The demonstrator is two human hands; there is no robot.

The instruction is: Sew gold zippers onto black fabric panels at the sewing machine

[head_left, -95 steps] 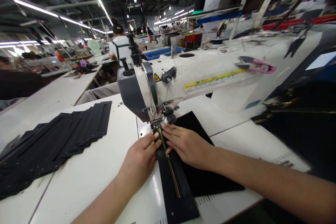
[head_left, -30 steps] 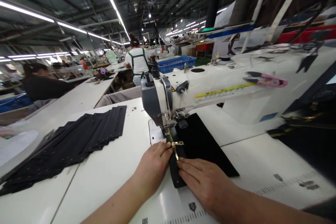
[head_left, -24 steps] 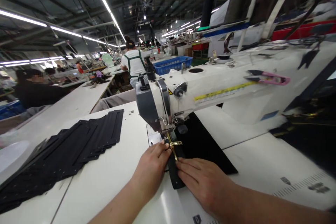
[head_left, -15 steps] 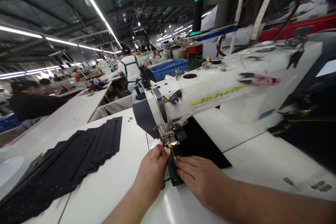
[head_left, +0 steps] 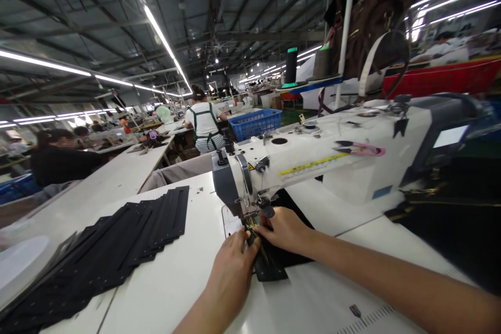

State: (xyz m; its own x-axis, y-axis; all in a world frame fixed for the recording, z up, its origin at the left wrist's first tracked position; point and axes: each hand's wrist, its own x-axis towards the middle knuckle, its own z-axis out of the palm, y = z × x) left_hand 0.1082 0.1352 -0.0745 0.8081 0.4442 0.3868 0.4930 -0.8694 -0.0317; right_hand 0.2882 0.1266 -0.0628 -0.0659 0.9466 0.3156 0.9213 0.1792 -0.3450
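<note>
A white sewing machine [head_left: 313, 156] stands before me, and a black fabric piece [head_left: 272, 271] lies at its needle area and runs on to the right behind my right hand. My left hand [head_left: 233, 261] is closed, thumb and fingers pinching the near edge of this piece just in front of the presser foot. Right by the foot, my right hand [head_left: 287, 229] has its fingers curled in and its thumb pointing at a small gold-coloured metal part [head_left: 252, 223]. What its fingertips hold is hidden.
Overlapping black panels [head_left: 129, 240] are fanned out on the white table at left. Pink-handled thread snips [head_left: 360, 148] rest on the machine arm. Thread cones [head_left: 290, 68] stand behind. A blue basket [head_left: 256, 122] and a co-worker [head_left: 203, 120] are farther off.
My right hand has moved from lying flat on the fabric's near part up to the presser foot, its fingers now curled. My left hand still pinches the piece. The camera view has shifted.
</note>
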